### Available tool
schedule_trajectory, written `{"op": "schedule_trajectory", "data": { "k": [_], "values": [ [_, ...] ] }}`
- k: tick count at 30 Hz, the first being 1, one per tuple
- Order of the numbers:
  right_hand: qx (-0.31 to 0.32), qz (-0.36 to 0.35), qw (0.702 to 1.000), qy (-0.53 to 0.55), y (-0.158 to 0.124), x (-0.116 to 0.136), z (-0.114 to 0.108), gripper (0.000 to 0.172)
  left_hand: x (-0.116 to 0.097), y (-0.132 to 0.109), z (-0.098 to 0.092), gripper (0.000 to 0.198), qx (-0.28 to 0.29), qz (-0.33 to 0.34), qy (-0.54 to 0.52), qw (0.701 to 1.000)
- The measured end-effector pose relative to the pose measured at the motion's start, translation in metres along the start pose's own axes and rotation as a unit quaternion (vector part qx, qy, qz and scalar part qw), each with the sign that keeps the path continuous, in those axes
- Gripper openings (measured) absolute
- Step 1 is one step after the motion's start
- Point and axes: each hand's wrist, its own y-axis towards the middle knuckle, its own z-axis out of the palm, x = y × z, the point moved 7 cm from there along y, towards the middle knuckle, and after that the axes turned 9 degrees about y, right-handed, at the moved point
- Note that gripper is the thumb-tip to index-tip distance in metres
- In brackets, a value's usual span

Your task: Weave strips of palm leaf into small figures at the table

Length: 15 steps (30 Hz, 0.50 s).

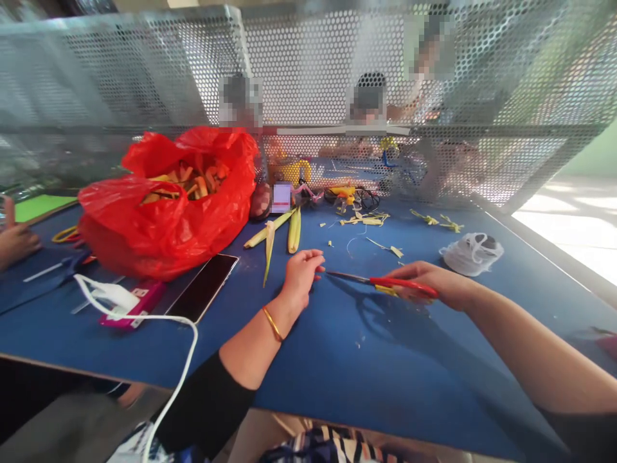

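In my right hand (pixel 419 281) is a pair of scissors (pixel 354 277) with red and yellow handles, its blades pointing left. The blade tips lie close to the fingertips of my left hand (pixel 301 273), whose fingers are curled and pressed together; whatever they hold is too small to make out. Just beyond my left hand lie pale green corn husk pieces (pixel 295 231) and a thin husk strip (pixel 268 247). Small husk scraps (pixel 366 220) are scattered farther back on the blue table (pixel 357 379).
A red plastic bag (pixel 164 241) full of husks stands at left, with a phone (pixel 205 287), white cable (pixel 190 350) and pink box (pixel 132 308) near it. At right sits a white bundle (pixel 473 253). A perforated metal screen (pixel 308 58) closes the back. Another person's hand (pixel 14 241) is far left.
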Motion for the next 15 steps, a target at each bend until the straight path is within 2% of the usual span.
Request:
{"op": "schedule_trajectory", "data": {
  "k": [1,3,5,7,8,10,12,15],
  "values": [
    [-0.027,0.003,0.999,-0.017,-0.004,-0.004,-0.007,0.047,0.0,-0.001,0.003,0.007,0.02,0.003,0.019,1.0],
    [-0.143,-0.014,0.986,-0.088,-0.009,-0.004,-0.028,0.047,-0.004,0.003,0.003,0.007,0.04,0.024,0.065,0.997],
    [-0.279,-0.035,0.935,-0.217,-0.015,0.006,-0.046,0.043,-0.015,0.013,-0.009,0.008,0.024,0.07,0.139,0.988],
    [-0.356,-0.054,0.869,-0.34,-0.02,0.018,-0.046,0.041,-0.033,0.024,-0.031,0.01,-0.052,0.152,0.26,0.952],
    [-0.366,-0.066,0.847,-0.381,-0.021,0.022,-0.04,0.041,-0.042,0.028,-0.045,0.01,-0.109,0.185,0.32,0.923],
    [-0.35,-0.089,0.827,-0.431,-0.021,0.025,-0.023,0.042,-0.055,0.033,-0.072,0.012,-0.215,0.204,0.379,0.877],
    [-0.328,-0.101,0.812,-0.472,-0.021,0.022,-0.006,0.04,-0.053,0.041,-0.089,0.023,-0.251,0.165,0.379,0.875],
    [-0.297,-0.091,0.794,-0.522,-0.016,0.013,0.009,0.036,-0.042,0.051,-0.098,0.036,-0.248,0.1,0.378,0.887]
  ]
}}
